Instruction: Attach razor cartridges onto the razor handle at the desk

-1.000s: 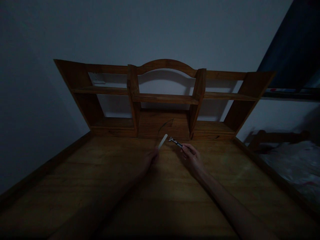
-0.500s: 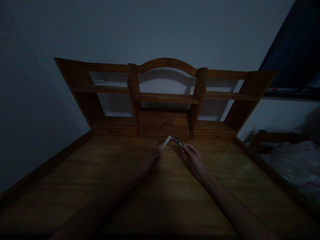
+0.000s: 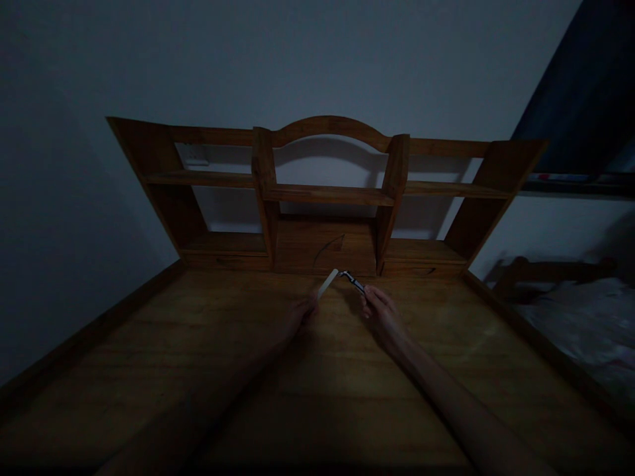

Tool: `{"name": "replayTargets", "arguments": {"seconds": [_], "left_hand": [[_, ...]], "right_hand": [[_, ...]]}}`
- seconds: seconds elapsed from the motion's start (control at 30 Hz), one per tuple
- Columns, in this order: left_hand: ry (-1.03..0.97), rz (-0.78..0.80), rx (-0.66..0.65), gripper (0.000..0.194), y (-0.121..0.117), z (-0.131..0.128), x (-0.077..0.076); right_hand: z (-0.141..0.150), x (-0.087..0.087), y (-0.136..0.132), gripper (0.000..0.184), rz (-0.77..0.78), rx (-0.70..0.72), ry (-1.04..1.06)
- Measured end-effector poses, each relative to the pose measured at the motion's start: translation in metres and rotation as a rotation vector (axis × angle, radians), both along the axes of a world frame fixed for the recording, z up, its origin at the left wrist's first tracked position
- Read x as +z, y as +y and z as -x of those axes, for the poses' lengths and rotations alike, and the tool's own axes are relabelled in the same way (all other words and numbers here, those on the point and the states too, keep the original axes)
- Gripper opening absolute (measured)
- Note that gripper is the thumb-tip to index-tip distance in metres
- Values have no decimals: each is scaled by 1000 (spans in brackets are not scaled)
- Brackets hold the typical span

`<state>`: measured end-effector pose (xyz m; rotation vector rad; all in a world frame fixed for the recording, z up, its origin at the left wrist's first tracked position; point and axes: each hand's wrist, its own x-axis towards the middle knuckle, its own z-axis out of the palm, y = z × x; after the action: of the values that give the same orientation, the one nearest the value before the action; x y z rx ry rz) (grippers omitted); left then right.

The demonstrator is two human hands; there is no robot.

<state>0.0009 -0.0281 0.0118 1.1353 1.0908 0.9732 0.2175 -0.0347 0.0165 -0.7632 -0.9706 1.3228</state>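
Pale strip and a metal-headed tool, tip to tip over the desk.
The left hand point(image 3: 303, 309) is closed around the lower end of the pale strip point(image 3: 327, 283), which slants up to the right; the right hand point(image 3: 381, 305), apart from it, pinches the handle of the metal-headed tool point(image 3: 356, 283). In this dimness I cannot tell whether the tips touch. A wooden shelf unit point(image 3: 327, 194) stands at the back of the desk point(image 3: 337, 377).

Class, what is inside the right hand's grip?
The right hand holds a razor-like tool: its head and part of its dark handle show. The hand covers the rest of the handle.
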Motion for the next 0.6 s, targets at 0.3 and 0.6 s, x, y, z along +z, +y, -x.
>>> {"name": "replayTargets", "arguments": {"seconds": [0.3, 0.6], "left_hand": [[-139, -2, -71, 41, -3, -1, 3], [-128, -94, 23, 43, 0, -1, 1]], "right_hand": [[-1, 2, 0, 33, 52, 63, 31], [1, -1, 0, 21, -3, 25, 47]]}}
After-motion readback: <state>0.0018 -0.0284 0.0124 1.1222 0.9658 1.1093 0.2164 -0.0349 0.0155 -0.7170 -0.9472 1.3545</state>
